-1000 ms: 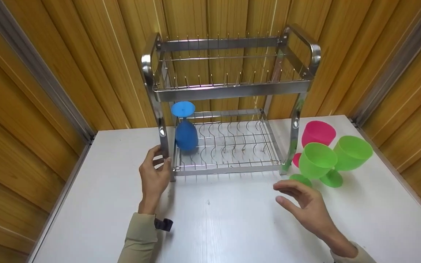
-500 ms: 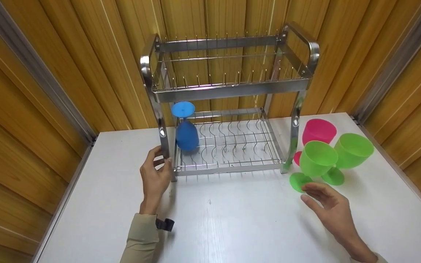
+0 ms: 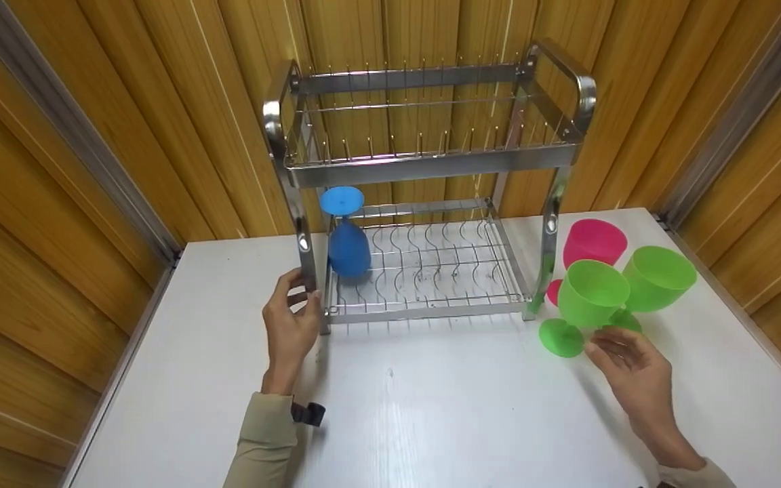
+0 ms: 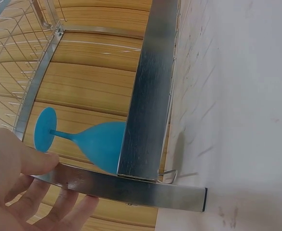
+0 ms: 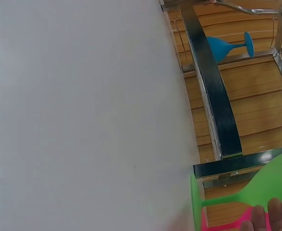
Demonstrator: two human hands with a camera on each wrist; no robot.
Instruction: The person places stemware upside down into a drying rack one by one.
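My left hand (image 3: 290,329) grips the front left post of a two-tier metal dish rack (image 3: 431,314), thumb on one side and fingers on the other. Just inside that post, a blue plastic goblet (image 3: 348,252) is upside down on the lower tier, its round foot on top; the left wrist view shows its stem and bowl. Right of the rack, two green goblets, the nearer goblet (image 3: 587,301) and the farther goblet (image 3: 658,279), stand upright. My right hand (image 3: 641,379) is beside the nearer one, fingers loosely bent and apart from the thumb, fingertips close to its stem.
A pink goblet (image 3: 594,242) stands upright behind the green ones, partly hidden. Thin upright prongs line the rack's upper tier (image 3: 431,166). Wood-patterned panels (image 3: 106,135) enclose the white table (image 3: 431,407) at the back and on both sides.
My right hand has moved right and a little forward, from in front of the rack's right corner to beside the green goblets. My left hand keeps its grip on the post.
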